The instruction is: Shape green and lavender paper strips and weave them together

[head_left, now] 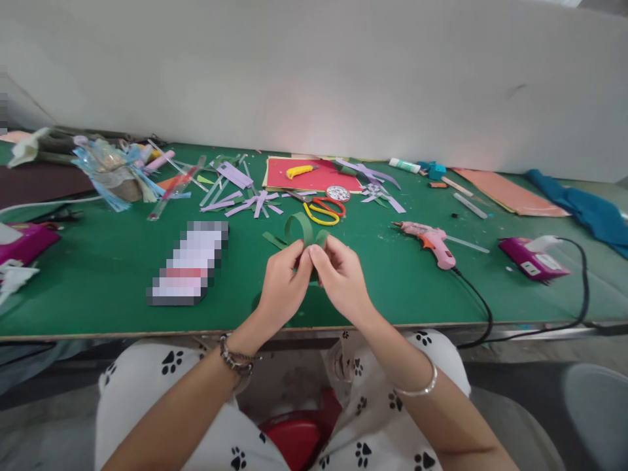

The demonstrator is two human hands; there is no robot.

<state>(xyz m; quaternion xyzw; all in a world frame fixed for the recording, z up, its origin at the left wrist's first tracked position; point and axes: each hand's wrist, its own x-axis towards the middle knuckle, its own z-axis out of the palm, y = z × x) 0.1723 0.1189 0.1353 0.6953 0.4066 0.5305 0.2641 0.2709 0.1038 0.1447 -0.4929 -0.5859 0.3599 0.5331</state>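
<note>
Looped green paper strips (300, 227) rise between my two hands, above the near part of the green table. My left hand (286, 271) pinches the strips from the left. From the right, my right hand (341, 267) pinches them too, and the two thumbs meet at the base of the loops. The lower part of the strips is hidden by my fingers. Just beyond my hands lie scissors (321, 212) with yellow and orange handles, beside a round case of white pins or beads (338, 193).
A pink glue gun (432, 242) lies right, its cord running to a purple power socket (534, 258). A phone (189, 265) lies left. Behind are purple paper strips (260, 201), a yellow cutter (300, 171) on red paper (279, 180), and a glue stick (405, 165).
</note>
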